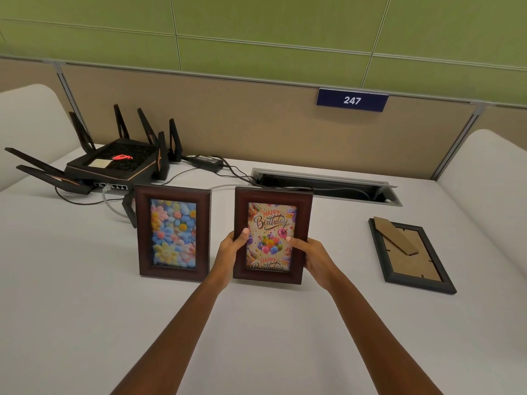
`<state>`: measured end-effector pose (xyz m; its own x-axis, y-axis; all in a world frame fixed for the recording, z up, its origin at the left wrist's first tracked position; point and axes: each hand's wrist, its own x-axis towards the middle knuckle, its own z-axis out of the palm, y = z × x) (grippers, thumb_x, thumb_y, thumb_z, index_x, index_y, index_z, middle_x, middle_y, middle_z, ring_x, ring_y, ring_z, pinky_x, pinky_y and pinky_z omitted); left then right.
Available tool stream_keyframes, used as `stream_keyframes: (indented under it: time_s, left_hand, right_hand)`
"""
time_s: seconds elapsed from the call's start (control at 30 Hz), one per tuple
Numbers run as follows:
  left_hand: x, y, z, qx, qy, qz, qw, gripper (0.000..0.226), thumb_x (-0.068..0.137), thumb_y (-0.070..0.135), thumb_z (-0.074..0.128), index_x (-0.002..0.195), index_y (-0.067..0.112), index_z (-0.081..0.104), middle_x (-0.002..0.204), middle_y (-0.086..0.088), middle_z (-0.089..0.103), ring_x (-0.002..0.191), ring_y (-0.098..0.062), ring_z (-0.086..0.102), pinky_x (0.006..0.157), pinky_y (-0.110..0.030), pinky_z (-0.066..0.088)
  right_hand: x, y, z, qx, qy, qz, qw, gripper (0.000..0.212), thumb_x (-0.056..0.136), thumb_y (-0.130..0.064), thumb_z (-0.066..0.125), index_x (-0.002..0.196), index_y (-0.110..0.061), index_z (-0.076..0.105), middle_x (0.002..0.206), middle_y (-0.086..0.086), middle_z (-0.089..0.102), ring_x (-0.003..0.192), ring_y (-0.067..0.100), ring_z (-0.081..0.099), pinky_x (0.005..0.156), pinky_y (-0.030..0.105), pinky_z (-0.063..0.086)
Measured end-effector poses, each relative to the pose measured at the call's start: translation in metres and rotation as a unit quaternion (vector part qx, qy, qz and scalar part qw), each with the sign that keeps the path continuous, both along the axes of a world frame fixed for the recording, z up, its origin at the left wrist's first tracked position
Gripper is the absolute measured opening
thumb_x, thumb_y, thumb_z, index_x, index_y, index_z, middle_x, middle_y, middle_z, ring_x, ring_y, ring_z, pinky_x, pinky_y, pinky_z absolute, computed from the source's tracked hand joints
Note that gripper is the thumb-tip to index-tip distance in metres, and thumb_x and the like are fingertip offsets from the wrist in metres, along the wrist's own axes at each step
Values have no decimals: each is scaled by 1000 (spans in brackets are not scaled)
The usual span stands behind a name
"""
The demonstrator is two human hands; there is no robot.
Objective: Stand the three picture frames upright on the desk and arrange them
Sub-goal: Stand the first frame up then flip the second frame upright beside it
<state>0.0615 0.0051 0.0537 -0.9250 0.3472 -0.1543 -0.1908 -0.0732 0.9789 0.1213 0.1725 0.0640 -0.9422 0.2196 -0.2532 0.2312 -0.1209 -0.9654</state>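
A brown frame with a flower picture (172, 232) stands upright on the white desk (85, 295), left of centre. Beside it on the right, a brown frame with a "Happy Birthday" card (272, 223) is upright, its lower edge at the desk. My left hand (229, 252) grips its left side and my right hand (309, 256) grips its right side, thumbs on the front. A black frame (410, 253) lies face down at the right, its cardboard back and stand showing.
A black router with several antennas (114, 163) sits at the back left, with cables and a power brick (206, 161) trailing right. An open cable slot (328, 185) lies behind the frames. A beige partition with a "247" sign (352, 100) closes the back.
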Motion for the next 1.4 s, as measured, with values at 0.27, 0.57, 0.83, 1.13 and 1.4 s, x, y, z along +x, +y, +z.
stream_keyframes:
  time_s: [0.27,0.57,0.83,1.13,1.4]
  left_hand:
    - [3,-4,-4,-10,-8,-1,1000,41,93,29,40,128,9,44,132,-15,53,122,-30,49,109,-47,37]
    - [14,0,-5,-71,65,48,994,34,93,25,43,122,6,43,121,-12,56,113,-24,55,77,-18,49]
    - [45,5,3,-199,259,168,930,57,91,16,48,140,7,21,151,-13,26,138,-26,27,103,-27,30]
    - [83,19,8,-210,419,114,876,58,85,15,47,137,6,25,148,-5,11,140,-30,20,100,-50,45]
    - [119,66,-13,-229,492,0,840,51,82,7,54,132,6,40,145,-8,32,135,-26,29,104,-34,35]
  right_hand:
    - [-3,0,-6,-10,-6,6,1000,22,88,-20,54,109,-18,55,112,7,63,102,25,61,85,35,51]
    - [-1,1,-3,1,-16,14,1000,11,87,-18,55,95,-25,58,106,4,65,92,18,64,79,32,53]
    - [23,9,-10,96,-20,3,995,53,87,-31,55,133,-14,37,135,11,49,117,24,49,103,45,40]
    - [57,33,-28,236,2,-105,966,39,91,-28,49,126,-11,48,133,13,53,120,27,51,104,37,39]
    - [103,71,-49,454,-34,-97,885,35,91,-18,49,126,-10,49,140,10,46,128,24,43,109,31,31]
